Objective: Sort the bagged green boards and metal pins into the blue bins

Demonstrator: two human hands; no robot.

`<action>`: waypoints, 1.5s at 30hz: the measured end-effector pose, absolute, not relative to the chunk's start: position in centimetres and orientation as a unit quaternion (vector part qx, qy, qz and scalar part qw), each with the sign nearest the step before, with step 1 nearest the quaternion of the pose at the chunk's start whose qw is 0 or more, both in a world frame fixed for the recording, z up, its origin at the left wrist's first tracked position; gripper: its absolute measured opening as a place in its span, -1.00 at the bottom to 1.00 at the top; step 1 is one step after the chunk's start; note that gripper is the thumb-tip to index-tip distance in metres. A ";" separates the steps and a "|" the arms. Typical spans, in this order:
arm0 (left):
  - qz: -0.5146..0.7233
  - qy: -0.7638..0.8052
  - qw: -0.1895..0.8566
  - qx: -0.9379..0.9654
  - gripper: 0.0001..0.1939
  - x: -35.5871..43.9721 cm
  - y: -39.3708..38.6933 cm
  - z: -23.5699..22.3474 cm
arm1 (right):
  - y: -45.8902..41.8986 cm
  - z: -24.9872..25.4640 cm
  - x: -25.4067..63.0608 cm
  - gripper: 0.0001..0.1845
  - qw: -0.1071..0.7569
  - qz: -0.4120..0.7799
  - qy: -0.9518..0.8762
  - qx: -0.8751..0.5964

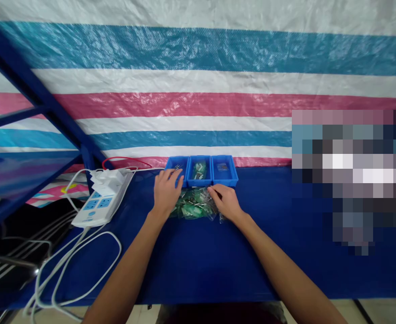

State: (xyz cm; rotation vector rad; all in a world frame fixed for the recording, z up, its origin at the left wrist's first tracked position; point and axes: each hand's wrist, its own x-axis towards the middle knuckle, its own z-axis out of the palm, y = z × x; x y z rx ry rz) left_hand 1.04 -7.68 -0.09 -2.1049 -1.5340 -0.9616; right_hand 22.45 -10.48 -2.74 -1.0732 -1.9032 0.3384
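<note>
A pile of small clear plastic packets (195, 206) lies on the blue table, with thin metal pieces and green material showing through. My left hand (166, 189) is by the pile's left side, at the front of the left blue tray (169, 163). Its fingers are stretched out and spread, with nothing visible in them. At the right edge of the pile, my right hand (227, 201) has its thumb and fingers pinched together; what lies between them is too small to make out. The middle blue tray (200, 182) holds green packets, and the right blue tray (229, 173) a small clear packet.
A white power strip (91, 216) with plugged-in adapters sits at the left, its white cables (117, 247) looping over the table (204, 265). Striped plastic sheeting (198, 105) hangs behind. A blue metal frame (54, 112) rises at the left. The right side is partly pixelated.
</note>
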 end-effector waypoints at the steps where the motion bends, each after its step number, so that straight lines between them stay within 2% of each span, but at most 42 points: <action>1: -0.339 -0.520 0.166 -0.766 -0.73 1.3 -7.8 -0.2 | -10.5 -2.8 22.5 -0.61 0.448 0.136 -0.770 -0.434; 6: -0.251 -0.403 0.062 -0.878 -0.72 2.0 -8.4 -0.8 | -10.3 -3.0 22.5 -0.65 0.443 0.135 -0.773 -0.435; 12: -0.172 -0.401 0.025 -0.900 -0.70 2.0 -8.2 -1.7 | -10.3 -3.1 22.6 -0.63 0.435 0.127 -0.772 -0.445; 22: -0.199 -0.388 0.011 -0.900 -0.67 2.9 -8.7 -1.5 | -10.3 -2.9 22.7 -0.65 0.432 0.123 -0.776 -0.443; 30: -0.181 -0.374 0.014 -0.909 -0.80 3.0 -8.7 -1.6 | -10.2 -3.2 22.7 -0.65 0.425 0.125 -0.781 -0.441; 34: -0.193 -0.373 0.013 -0.907 -0.77 3.0 -8.8 -1.5 | -10.3 -3.1 22.7 -0.64 0.430 0.125 -0.781 -0.436; 39: -0.208 -0.370 -0.027 -0.905 -0.73 3.0 -8.9 -1.3 | -10.3 -2.8 22.8 -0.63 0.438 0.115 -0.771 -0.449; 45: -0.209 -0.378 -0.074 -0.899 -0.78 3.0 -9.0 -1.3 | -10.3 -2.6 22.9 -0.63 0.457 0.116 -0.755 -0.457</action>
